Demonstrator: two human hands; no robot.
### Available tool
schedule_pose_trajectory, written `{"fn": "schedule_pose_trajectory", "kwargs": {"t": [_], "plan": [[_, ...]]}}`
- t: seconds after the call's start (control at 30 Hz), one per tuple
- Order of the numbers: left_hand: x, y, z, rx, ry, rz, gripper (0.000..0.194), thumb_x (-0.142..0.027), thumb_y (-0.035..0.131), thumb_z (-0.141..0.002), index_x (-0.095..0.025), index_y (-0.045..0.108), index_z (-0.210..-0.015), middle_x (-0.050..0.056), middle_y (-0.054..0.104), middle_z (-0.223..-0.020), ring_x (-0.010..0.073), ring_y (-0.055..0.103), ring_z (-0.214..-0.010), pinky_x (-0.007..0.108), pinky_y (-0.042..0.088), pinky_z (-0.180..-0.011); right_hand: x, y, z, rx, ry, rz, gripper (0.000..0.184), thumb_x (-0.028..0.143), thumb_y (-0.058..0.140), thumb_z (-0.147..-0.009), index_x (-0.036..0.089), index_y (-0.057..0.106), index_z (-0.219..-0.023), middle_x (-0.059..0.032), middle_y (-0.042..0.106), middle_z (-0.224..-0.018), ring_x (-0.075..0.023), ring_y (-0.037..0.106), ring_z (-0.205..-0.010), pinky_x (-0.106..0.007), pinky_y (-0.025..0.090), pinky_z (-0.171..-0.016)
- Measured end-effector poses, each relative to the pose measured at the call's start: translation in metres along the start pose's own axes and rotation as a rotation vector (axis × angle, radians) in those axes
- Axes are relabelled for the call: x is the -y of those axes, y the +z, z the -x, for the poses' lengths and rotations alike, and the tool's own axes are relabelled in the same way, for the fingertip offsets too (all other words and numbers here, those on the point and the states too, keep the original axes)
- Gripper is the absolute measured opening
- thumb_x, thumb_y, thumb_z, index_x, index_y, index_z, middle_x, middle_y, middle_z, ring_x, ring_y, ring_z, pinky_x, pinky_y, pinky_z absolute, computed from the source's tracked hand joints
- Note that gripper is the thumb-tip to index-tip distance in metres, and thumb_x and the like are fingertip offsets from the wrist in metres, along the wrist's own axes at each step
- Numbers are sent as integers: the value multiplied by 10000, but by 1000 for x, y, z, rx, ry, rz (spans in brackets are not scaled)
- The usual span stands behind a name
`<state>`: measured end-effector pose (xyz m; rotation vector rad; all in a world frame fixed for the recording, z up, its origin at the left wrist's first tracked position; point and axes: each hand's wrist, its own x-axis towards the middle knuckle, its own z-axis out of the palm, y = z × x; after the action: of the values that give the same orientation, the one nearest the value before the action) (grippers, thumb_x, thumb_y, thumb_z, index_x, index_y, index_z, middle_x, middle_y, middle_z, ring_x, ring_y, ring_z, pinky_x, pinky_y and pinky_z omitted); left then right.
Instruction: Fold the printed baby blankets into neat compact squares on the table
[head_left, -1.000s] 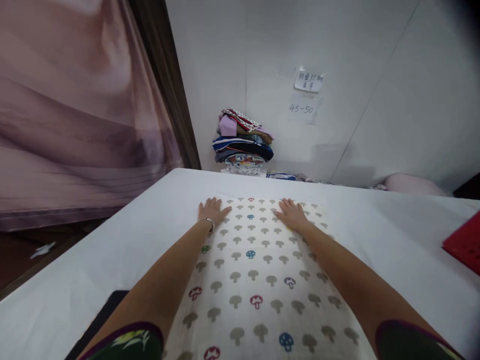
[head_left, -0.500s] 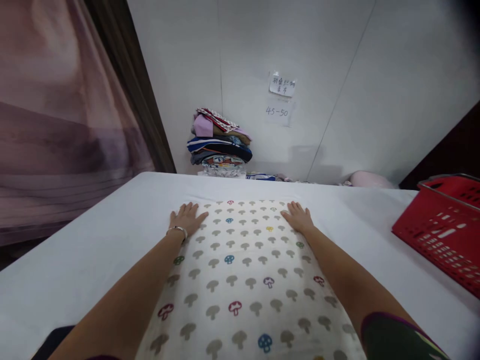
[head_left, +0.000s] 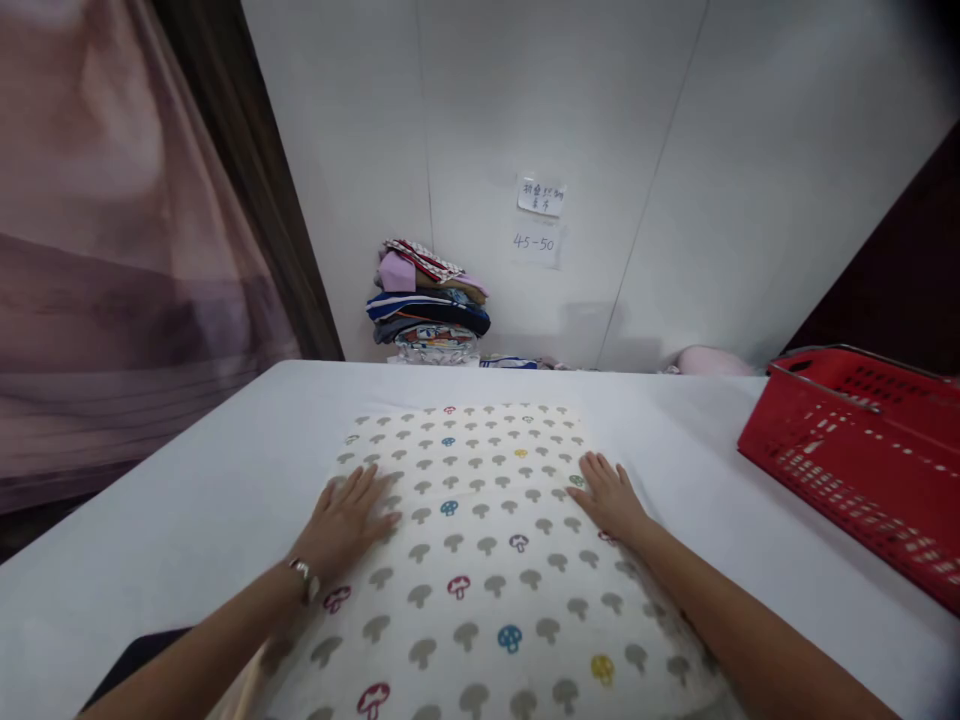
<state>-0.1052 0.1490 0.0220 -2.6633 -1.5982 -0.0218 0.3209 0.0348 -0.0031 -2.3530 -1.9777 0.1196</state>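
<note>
Left hand (head_left: 347, 520) and right hand (head_left: 613, 500), fingers spread flat, drawn back along rectangular white mushroom-print fabric (head_left: 472, 525). White paper wall sign (head_left: 535, 243): "45-50".

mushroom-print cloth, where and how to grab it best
Probably by the two far corners of the mushroom-print cloth, one per hand, coming from the outer sides: the left hand and right hand lie spread along its side edges. The far part lies flat on the white table, so the grip would likely have to slip under the edge.
</note>
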Motion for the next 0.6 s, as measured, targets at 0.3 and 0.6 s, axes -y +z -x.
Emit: {"fn": "schedule_pose_trajectory", "kwargs": {"t": [0.3, 0.6], "plan": [[-4, -8, 20, 40, -61, 52, 606, -482, 300, -877, -194, 335, -1409, 65, 251, -1490, 249, 190, -1383, 460, 197, -1100, -12, -18, -7, -13, 128, -450, 593, 501, 407, -861, 180, 420, -1360, -76, 288, -1480, -228, 209, -1375, -411, 171, -1112], [-6, 11, 83, -54, -34, 22, 563, -474, 379, -840, -224, 462, -1338, 73, 344, -1441, 274, 283, -1347, 483, 280, -1064, -58, -33, -76, -185, 358, -724, 373, 273, 457, -820, 112, 637, -1105, -102, 690, -1026, -205, 647, -929, -324, 506, -803]]}}
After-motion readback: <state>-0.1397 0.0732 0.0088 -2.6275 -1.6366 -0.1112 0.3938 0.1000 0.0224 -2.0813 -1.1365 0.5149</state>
